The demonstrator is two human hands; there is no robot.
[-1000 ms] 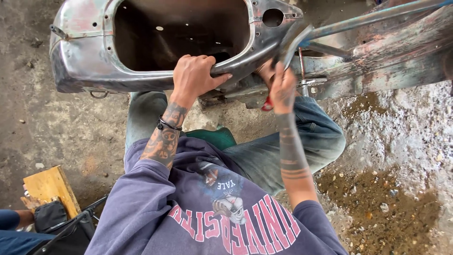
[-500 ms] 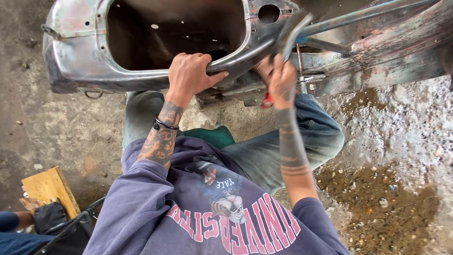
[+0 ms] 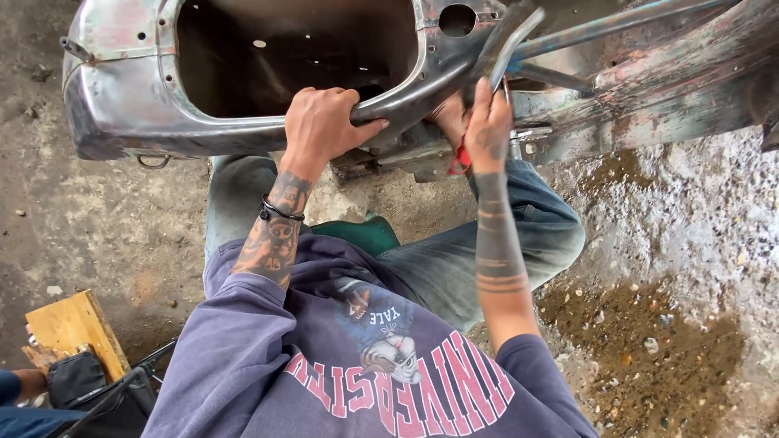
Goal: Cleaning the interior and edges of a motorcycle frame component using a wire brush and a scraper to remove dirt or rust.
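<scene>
Clenched on the rim of the bare metal body shell (image 3: pixel 243 122) is your left hand (image 3: pixel 320 126); your right hand (image 3: pixel 487 130) grasps a red-handled tool (image 3: pixel 461 156) against the frame above your knees.

Floor (image 3: pixel 105 227): rough concrete, daylit. Whitish rubble (image 3: pixel 698 219) at 3 o'clock, brown dirt patch (image 3: pixel 649 349) at 4, wooden block (image 3: pixel 73 328) at 8.

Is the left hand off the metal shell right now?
No: the left hand is wrapped over the lower rim of the metal shell, its fingers curled around the edge of the opening.
</scene>
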